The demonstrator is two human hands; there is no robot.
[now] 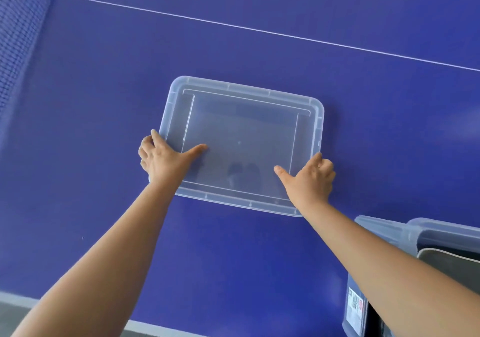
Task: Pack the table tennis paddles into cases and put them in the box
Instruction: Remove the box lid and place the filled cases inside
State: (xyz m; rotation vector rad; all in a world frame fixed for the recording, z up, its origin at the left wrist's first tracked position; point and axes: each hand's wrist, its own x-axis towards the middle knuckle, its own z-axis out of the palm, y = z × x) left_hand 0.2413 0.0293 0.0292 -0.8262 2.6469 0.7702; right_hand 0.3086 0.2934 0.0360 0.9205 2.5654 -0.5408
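Translucent lid (241,139) flat on blue table (104,103), gripped at opposite short edges by left hand (166,159) and right hand (309,178) (thumbs on top), presumably for level lifting onto box (415,235) at near right.

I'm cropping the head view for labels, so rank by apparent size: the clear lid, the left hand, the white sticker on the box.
1. Clear lid, largest by far.
2. Left hand.
3. White sticker, smallest, though partly hidden behind the right arm.
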